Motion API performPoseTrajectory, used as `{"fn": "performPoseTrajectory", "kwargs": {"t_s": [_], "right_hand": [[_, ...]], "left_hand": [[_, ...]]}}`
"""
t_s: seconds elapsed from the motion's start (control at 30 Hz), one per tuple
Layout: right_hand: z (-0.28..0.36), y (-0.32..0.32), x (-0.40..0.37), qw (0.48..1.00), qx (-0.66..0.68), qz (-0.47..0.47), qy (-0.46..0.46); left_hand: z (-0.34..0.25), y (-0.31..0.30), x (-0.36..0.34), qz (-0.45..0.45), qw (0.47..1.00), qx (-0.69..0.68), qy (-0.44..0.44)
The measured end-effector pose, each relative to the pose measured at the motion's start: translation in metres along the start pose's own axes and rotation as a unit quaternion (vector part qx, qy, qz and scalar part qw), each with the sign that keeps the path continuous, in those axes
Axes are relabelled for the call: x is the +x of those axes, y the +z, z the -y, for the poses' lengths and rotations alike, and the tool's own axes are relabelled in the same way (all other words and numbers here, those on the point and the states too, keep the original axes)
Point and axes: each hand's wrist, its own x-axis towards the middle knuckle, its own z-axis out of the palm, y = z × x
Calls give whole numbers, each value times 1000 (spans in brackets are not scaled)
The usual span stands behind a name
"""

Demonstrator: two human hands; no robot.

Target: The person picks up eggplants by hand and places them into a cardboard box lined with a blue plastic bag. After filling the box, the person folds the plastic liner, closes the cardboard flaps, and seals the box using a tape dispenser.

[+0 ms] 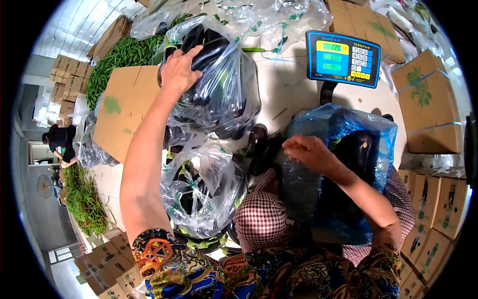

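Note:
My left hand (181, 70) is stretched forward with its fingers spread, resting on dark purple eggplants (211, 52) at the mouth of a full clear plastic bag (224, 94). My right hand (311, 152) hangs above the left side of a blue plastic bag (348, 219) in front of me, fingers curled together; whatever they hold, if anything, is hidden. Inside the blue bag lie large eggplants (362, 152). Two loose eggplants (258, 139) lie between the bags. Another clear bag (204, 184) of eggplants stands nearer to me on the left.
A scale display (343, 59) on a post rises behind the blue bag. Cardboard boxes (428, 104) stand at right, with stacks (433, 214) below. A cardboard sheet (127, 109), green peppers (117, 70) and long green vegetables (84, 199) are at left. Another person (62, 142) bends at far left.

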Motion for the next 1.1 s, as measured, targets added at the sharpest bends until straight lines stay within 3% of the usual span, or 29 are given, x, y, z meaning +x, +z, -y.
{"fn": "performPoseTrajectory", "kwargs": {"t_s": [0.17, 0.27, 0.37, 0.43, 0.5, 0.6, 0.63, 0.67, 0.73, 0.77, 0.8, 0.83, 0.9, 0.97, 1.0, 1.03, 1.07, 1.1], "right_hand": [[16, 7, 2, 1000, 5, -9, -11], [10, 18, -5, 1000, -14, -9, -10], [6, 16, -16, 1000, -14, -6, -6], [2, 21, -30, 1000, -11, 8, 4], [2, 16, -32, 1000, -21, 2, -4], [3, 16, -35, 998, 35, 25, 38], [8, 20, -35, 998, 29, 28, 48], [14, 25, -35, 998, 22, 29, 57], [16, 36, -31, 998, 13, 42, 55], [20, 43, -31, 998, -2, 48, 39], [24, 50, -33, 998, -18, 53, 24], [26, 53, -34, 998, -34, 55, 9], [23, 55, -34, 997, -38, 71, 2], [19, 59, -32, 996, -44, 79, 7], [15, 60, -30, 996, -49, 71, 15], [17, 62, -28, 996, -55, 60, 25], [22, 64, -27, 994, -58, 59, 65], [22, 67, -25, 995, -62, 65, 43]], "left_hand": [[8, 8, 17, 0, 989, 128, 72], [-1, 3, 12, 44, 984, 167, 44], [0, 7, -22, -204, 966, 113, 109], [-12, -14, -67, -238, 965, -84, 76], [0, -15, -126, -196, 946, -258, -18], [5, -5, -229, -59, 850, -501, -152], [12, 12, -264, 9, 801, -561, -209], [16, 41, -300, 37, 717, -646, -260], [21, 86, -359, 88, 714, -597, -355], [60, 178, -415, 48, 702, -658, -267], [66, 194, -439, 107, 828, -462, -299], [65, 192, -455, 94, 862, -335, -368], [96, 193, -483, 58, 946, -116, -297], [104, 155, -497, 150, 922, -3, -356], [106, 133, -487, 294, 855, 35, -426], [113, 127, -496, 305, 849, 104, -418], [130, 127, -501, 307, 823, 76, -472], [141, 124, -501, 307, 792, 45, -525]]}}
